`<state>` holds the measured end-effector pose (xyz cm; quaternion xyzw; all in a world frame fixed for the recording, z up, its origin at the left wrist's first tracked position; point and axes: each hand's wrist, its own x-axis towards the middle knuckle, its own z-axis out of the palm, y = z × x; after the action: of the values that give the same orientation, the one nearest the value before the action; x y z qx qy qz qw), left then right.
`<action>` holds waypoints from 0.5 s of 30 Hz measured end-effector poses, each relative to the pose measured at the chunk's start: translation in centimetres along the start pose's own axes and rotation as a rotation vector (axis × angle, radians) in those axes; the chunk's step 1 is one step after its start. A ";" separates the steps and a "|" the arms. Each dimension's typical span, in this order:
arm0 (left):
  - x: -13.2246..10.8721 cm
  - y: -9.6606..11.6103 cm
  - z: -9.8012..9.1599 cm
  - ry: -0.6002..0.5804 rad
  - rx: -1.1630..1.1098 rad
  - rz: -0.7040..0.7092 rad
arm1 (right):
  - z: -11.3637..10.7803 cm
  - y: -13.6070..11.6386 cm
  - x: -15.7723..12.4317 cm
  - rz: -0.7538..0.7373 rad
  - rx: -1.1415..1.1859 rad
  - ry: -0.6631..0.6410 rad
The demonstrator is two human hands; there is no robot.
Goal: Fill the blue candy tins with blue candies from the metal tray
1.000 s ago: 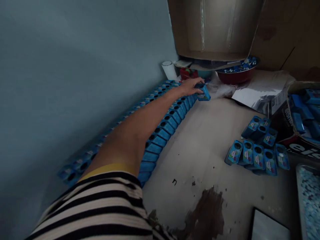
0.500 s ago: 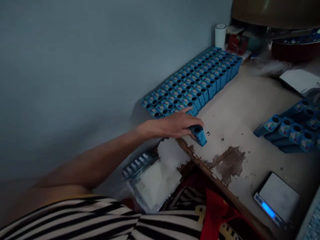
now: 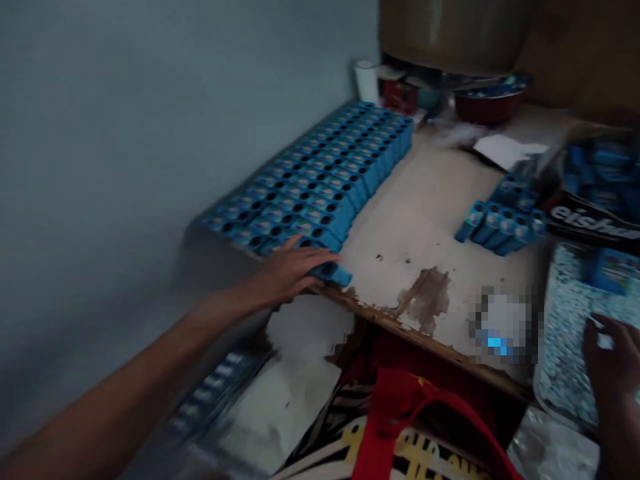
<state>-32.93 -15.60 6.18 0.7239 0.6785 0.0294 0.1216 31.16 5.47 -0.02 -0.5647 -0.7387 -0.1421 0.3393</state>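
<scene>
My left hand [image 3: 293, 270] reaches across the table's near-left corner, its fingers laid over a small blue box [image 3: 334, 273] with a round hole in its top. That box sits at the near end of a long block of matching blue boxes [image 3: 325, 173] packed in rows along the grey wall. At the lower right, my right hand [image 3: 611, 363] hovers over a tray of small pale pellets [image 3: 565, 313]. Its fingers look curled but are blurred.
A small group of blue boxes [image 3: 500, 217] lies mid-table beside a black carton [image 3: 590, 213] of more. A pixelated scale [image 3: 503, 327] sits near the worn table edge [image 3: 425, 337]. A red bowl [image 3: 487, 100], white roll [image 3: 366, 80] and cardboard box [image 3: 450, 33] stand behind.
My left hand carried the blue box from the far end of the block to its near end and set it against the last row. The view swung and my right hand appeared.
</scene>
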 end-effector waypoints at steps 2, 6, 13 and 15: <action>0.2 -0.6 0.7 0.135 0.021 0.075 | -0.8 1.3 -1.2 -0.004 -0.003 0.010; 4.1 3.5 1.8 0.356 -0.135 0.211 | -0.8 1.8 -1.8 0.037 -0.029 0.019; 25.7 19.1 7.7 0.519 -0.851 -0.012 | -0.6 1.3 -1.7 -0.004 -0.025 -0.009; 30.5 20.5 8.5 0.509 -0.933 -0.149 | -0.8 1.1 -1.8 0.015 -0.020 -0.035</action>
<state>-8.77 12.45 -1.39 0.5129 0.6510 0.4936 0.2638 32.72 4.07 -0.82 -0.5761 -0.7387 -0.1369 0.3219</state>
